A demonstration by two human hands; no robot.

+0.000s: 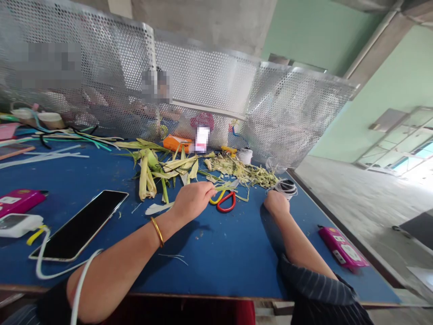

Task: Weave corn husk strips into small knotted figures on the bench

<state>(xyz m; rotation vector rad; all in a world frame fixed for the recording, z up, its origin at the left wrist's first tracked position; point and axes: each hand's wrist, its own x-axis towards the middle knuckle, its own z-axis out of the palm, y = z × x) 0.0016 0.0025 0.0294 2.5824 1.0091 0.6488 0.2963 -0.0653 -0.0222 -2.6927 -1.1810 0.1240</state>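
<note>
My left hand (pixel 193 198), with a gold bangle at the wrist, is pinched shut on a thin green strip of corn husk (pixel 221 186) above the blue table. Just right of its fingertips lie scissors (pixel 226 203) with one red and one yellow handle loop. My right hand (pixel 277 204) is closed at the near side of a spool of dark and white cord (pixel 287 187); its fingertips are hidden, so what it grips does not show. Beyond my left hand lie whole corn husks (pixel 147 174), and shredded husk pieces (pixel 243 169) are heaped between the hands' far sides.
A large phone (pixel 84 223) and a white cable (pixel 42 257) lie at left. Magenta packs sit at left (pixel 22 201) and right (pixel 341 248). A perforated metal screen (pixel 206 72) borders the back, with a white spool (pixel 245 156) and an orange pack (pixel 177 143) before it.
</note>
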